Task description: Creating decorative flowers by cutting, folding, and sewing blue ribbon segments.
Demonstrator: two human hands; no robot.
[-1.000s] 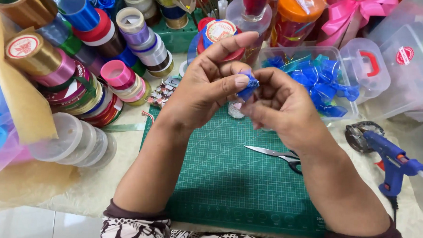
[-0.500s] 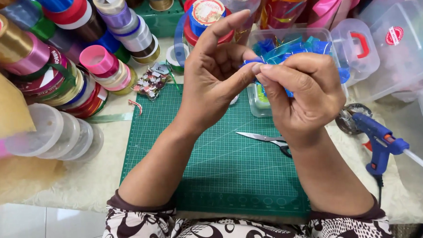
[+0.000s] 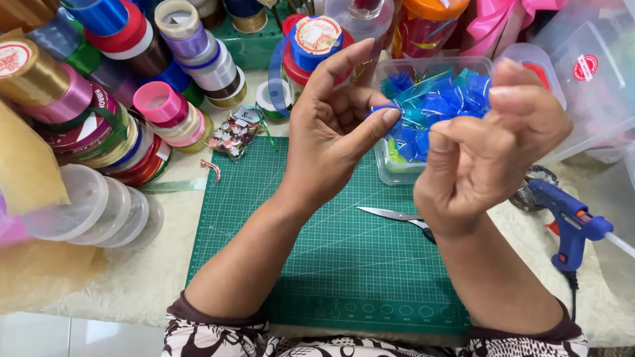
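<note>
My left hand is raised over a green cutting mat, thumb and a finger pinching one end of a thin blue ribbon strip. My right hand is curled beside it and grips the other part of that blue ribbon against its fingers. Behind both hands sits a clear plastic box filled with blue ribbon bows. Scissors lie on the mat under my right wrist.
Many ribbon spools are stacked at the left, with clear round tubs in front. A blue glue gun lies at the right. Clear lidded containers, an orange-lidded jar and a pink bow stand behind.
My hands have drawn apart a little, the right one sliding right and down along the ribbon. The view has shifted so the mat sits lower and more central.
</note>
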